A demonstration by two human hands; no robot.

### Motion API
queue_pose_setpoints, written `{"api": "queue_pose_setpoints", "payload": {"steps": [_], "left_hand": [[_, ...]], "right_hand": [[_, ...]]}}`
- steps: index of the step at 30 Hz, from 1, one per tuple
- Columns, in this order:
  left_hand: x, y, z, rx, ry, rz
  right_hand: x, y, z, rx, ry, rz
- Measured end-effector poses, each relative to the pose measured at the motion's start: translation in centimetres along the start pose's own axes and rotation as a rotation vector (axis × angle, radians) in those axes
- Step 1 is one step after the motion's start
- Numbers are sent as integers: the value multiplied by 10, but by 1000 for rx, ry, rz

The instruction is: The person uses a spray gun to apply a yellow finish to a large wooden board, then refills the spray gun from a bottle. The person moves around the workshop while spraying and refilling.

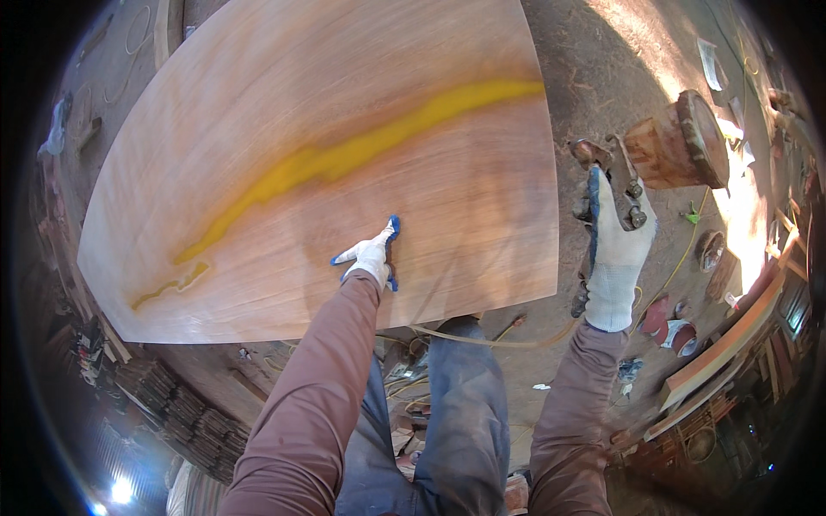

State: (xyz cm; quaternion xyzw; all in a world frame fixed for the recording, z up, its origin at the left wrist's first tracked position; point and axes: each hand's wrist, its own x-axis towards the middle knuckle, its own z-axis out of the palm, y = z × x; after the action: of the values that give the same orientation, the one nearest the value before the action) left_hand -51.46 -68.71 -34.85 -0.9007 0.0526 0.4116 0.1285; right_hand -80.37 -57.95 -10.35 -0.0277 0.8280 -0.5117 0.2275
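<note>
A large wooden slab [447, 189] with a curving yellow inlay band [344, 159] stretches out in front of me, its surface pale and reddish-brown. Over its near part is my left hand [370, 256], in a white glove with blue fingertips. Its fingers are spread and hold nothing; whether they touch the wood I cannot tell. Off the slab's right edge, my right hand [621, 241], also gloved, is wrapped round a stained metal spray gun [637, 215]. A pale hose [516, 344] runs from the gun's lower end toward the left, under the slab's near edge.
Beyond the right hand stands a stained wooden stump or bucket-like block [662, 146]. Long planks [731, 344] lie at right, with a red container [675, 334] and a yellow cord [680, 258] on the floor. Stacked dark wood strips [176, 413] sit lower left.
</note>
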Motion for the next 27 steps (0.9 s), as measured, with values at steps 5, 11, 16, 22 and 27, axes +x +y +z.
{"api": "queue_pose_setpoints", "payload": {"steps": [5, 11, 16, 22, 27], "left_hand": [[-12, -5, -6, -57, -40, 59], [-16, -2, -4, -43, 3, 48], [-11, -2, -5, -4, -28, 52], [-14, -3, -9, 162, 8, 64], [-35, 1, -23, 185, 39, 94]], "right_hand": [[4, 4, -2, -172, 71, -79], [0, 7, -4, -181, 65, -151], [-18, -16, 8, -65, -35, 48], [-4, 9, -2, -117, 47, -60], [-27, 9, 17, -83, -32, -71]]}}
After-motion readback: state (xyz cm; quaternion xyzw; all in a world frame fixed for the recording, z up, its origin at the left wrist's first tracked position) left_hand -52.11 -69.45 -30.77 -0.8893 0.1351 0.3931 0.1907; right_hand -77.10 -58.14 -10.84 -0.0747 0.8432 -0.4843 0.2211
